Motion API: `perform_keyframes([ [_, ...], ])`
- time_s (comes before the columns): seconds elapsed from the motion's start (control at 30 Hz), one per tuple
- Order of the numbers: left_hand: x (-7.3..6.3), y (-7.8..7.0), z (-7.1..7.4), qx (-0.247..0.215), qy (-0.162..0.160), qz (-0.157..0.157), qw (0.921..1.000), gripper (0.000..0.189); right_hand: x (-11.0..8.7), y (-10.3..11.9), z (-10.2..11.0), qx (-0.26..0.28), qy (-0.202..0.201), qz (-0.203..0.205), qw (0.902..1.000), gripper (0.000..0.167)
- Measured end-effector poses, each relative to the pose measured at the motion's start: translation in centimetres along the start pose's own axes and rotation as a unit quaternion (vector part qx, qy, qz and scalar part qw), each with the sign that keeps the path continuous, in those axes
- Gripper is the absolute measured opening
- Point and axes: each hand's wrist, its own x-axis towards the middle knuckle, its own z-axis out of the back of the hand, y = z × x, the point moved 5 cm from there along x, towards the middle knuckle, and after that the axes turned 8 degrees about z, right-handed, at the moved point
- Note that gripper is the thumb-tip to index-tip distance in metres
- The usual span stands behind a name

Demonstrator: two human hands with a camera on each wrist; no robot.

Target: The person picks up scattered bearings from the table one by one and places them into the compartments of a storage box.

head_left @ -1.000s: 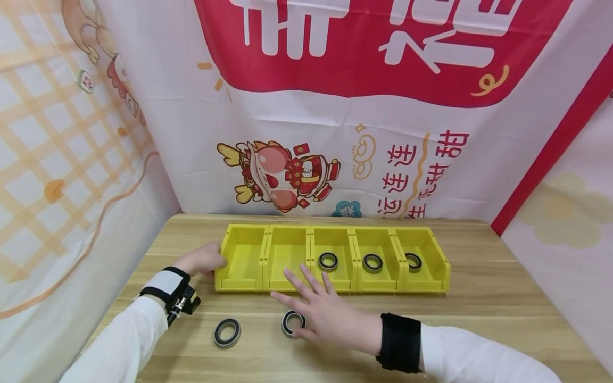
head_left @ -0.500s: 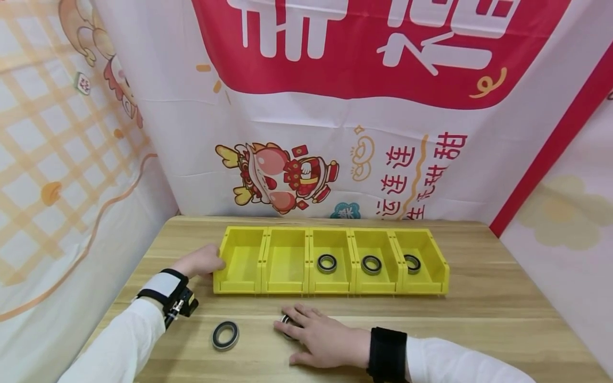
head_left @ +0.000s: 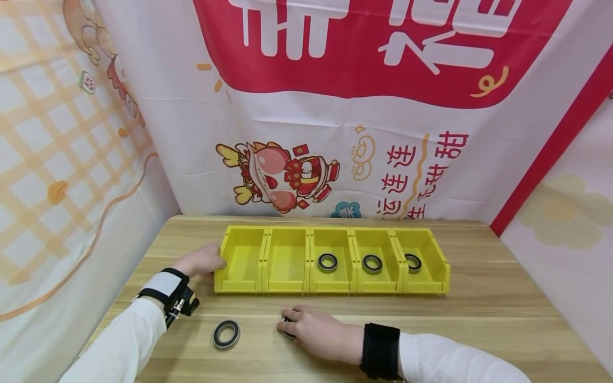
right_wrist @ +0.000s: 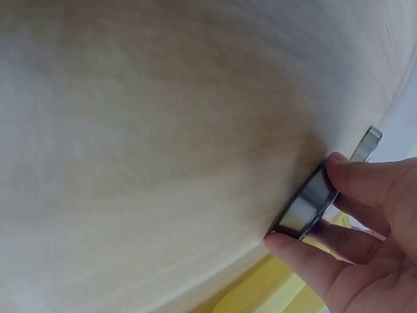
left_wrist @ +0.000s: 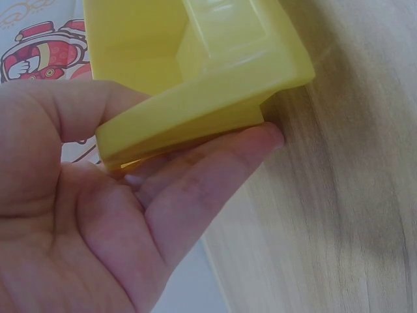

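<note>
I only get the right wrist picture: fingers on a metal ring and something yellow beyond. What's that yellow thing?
Observer: A row of five joined trays, standing on the table.
Visitor: Oh! And where's the other hand?
Observer: The left hand grips the row's left end, as the head and left wrist views show.
Visitor: Is anything in the trays?
Observer: Yes, the head view shows three more rings: one each in the middle tray and the two trays right of it.
</note>
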Motion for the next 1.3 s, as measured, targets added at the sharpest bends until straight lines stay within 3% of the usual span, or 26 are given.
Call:
perform_keyframes([
  [0.1,0.1,0.1,0.0,0.004,-0.003,-0.001,1.0,0.025,0.3,-0.1,0.3,0.011,0.01,0.015,0.9998,0.038],
  [0.2,0.2,0.1,0.0,0.006,-0.004,0.0,1.0,0.025,0.7,-0.3,1.3,0.064,0.029,0.03,0.9971,0.035],
  [0.37,0.2,0.1,0.0,0.002,-0.004,0.003,1.0,0.025,1.8,-1.5,5.2,0.137,0.074,0.022,0.9876,0.031],
  [0.63,0.0,0.0,-0.1,-0.005,0.007,0.002,1.0,0.027,4.5,-5.4,12.3,0.141,0.114,-0.033,0.9829,0.026],
  [0.8,0.2,0.1,-0.1,0.003,0.007,0.008,0.9999,0.028,6.6,-7.9,14.3,0.113,0.085,-0.017,0.9898,0.017],
  [0.9,0.3,0.0,0.0,0.004,0.005,0.005,1.0,0.027,7.7,-9.1,14.2,0.096,0.063,-0.007,0.9934,0.013],
  [1.0,0.3,0.0,0.2,0.008,0.0,0.001,1.0,0.026,8.4,-10.2,13.1,0.1,0.061,-0.024,0.9928,0.01],
  [1.3,0.0,0.0,0.2,0.009,0.0,0.008,0.9999,0.027,8.9,-12.6,6.0,0.123,0.112,-0.115,0.9793,0.003],
])
